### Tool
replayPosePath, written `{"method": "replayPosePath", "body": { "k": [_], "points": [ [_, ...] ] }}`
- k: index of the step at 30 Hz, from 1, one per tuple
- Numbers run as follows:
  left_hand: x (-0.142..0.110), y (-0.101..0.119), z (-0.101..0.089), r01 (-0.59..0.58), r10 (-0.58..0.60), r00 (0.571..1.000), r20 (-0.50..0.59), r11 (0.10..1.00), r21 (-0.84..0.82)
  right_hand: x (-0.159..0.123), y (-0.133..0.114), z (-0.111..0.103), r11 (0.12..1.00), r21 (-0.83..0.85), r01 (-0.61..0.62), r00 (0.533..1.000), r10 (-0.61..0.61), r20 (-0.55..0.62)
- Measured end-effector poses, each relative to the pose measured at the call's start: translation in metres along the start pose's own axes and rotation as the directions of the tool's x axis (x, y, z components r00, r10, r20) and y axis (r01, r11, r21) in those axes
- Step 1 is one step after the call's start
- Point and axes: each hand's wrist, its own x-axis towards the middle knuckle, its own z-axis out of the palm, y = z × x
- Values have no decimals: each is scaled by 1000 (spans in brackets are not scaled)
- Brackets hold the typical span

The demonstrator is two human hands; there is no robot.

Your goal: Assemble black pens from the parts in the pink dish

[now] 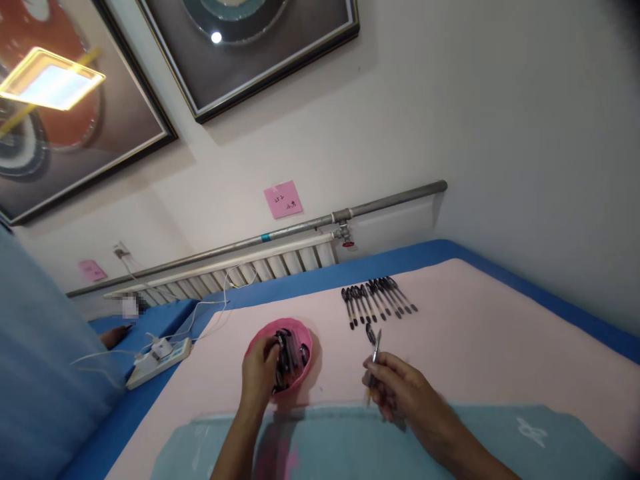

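Observation:
My left hand (259,377) reaches over the near-left rim of a pink round bowl (309,330), its bent fingers closed against the black-capped pens (290,357) inside. Whether it has lifted one is hidden. My right hand (407,390) is closed around a slim pen (376,347) with a silvery pointed upper end. Right beside that tip is a black pen cap (370,333); I cannot tell whether it is held or lies on the table. Beyond my right hand, several black-capped pens (377,300) lie side by side in a slanting row, caps toward the wall.
A pale pink cover (500,320) lies over the blue table (415,252). Along my near edge spreads a light blue cloth (480,433). To the left are a white power strip (159,363) with cords and another person's hand (114,337). A radiator (280,265) lines the wall.

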Motion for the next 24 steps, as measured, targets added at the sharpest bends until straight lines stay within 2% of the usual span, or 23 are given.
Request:
{"method": "replayPosePath", "body": {
  "k": [2,3,4,5,7,9,15,24],
  "points": [
    [-32,11,12,8,12,993,115,986,-165,-1,-2,0,991,128,42,999,-39,-20],
    [-48,17,19,105,1,973,232,889,-447,-2,-3,0,982,181,61,998,-57,-26],
    [-62,23,27,222,11,943,332,724,-653,-3,-3,0,973,220,75,997,-71,-26],
    [-75,28,33,329,25,910,415,567,-755,-4,-3,0,966,247,82,997,-79,-20],
    [-91,37,41,450,3,875,485,366,-815,-7,-3,1,960,270,78,997,-83,8],
    [-97,43,43,490,-27,864,504,279,-826,-11,-3,3,959,273,73,996,-83,27],
    [-96,45,38,507,-34,857,514,235,-830,-15,-4,7,966,249,76,996,-87,34],
    [-94,42,44,513,-18,852,524,238,-825,-14,-5,5,974,188,124,991,-133,32]
  ]
}}
